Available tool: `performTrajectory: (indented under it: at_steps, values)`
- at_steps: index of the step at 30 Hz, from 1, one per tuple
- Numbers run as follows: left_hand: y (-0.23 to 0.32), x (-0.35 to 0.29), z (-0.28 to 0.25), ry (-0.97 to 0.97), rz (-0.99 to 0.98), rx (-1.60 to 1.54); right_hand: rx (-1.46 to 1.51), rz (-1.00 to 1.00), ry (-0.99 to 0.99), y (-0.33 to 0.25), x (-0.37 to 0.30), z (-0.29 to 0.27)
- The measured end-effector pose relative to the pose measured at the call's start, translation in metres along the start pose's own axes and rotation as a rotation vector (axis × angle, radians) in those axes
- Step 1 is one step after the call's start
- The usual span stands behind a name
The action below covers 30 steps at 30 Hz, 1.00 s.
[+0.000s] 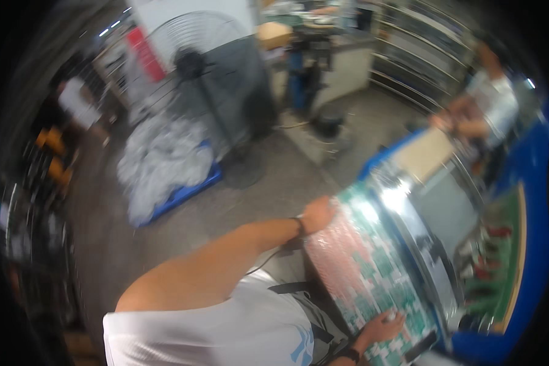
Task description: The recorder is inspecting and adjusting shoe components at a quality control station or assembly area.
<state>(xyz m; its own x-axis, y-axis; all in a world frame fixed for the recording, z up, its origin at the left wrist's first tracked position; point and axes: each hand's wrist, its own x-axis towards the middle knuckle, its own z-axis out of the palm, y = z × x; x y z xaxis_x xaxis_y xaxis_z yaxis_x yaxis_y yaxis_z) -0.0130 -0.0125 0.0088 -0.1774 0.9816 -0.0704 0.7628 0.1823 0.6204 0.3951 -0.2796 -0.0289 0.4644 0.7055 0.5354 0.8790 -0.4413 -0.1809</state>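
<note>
A flat panel of pink and green printed pieces under shiny clear plastic film (354, 256) lies on the bench in front of me. My left hand (319, 215) is closed at the panel's far left corner, at the film's edge; motion smears its fingers. Over the near end, my right hand (383, 327) rests on the green pieces with curled fingers. A small whitish thing shows at its fingertips, too blurred to name. Beside the right hand lies a dark bar (421, 346). Along the panel's right side runs a metal-edged machine frame (418, 235).
Across the bench a co-worker (491, 100) stands by a tan board (424, 152). Red-handled tools (491, 256) sit in a green tray at right. On the floor, a blue pallet (186, 195) bears crumpled clear plastic (158, 158), near a large standing fan (192, 64). Another person (79, 104) is far left.
</note>
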Motion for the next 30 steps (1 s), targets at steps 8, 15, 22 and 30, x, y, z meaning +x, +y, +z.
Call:
performTrajectory:
  at_steps: [8,15,22,30]
  values:
    - [-0.006,0.001,0.004,-0.031,0.094,-0.067,-0.103,0.013,-0.044,-0.002,0.001,-0.004]
    - [-0.005,-0.003,-0.015,-0.035,-0.041,-0.040,0.098,0.041,-0.015,-0.020,0.019,-0.012]
    - [-0.001,0.005,-0.006,-0.048,0.091,0.097,0.088,0.172,-0.109,-0.021,0.010,-0.018]
    - [-0.030,0.024,0.010,-0.079,0.128,0.002,0.152,0.142,-0.170,-0.030,0.019,-0.035]
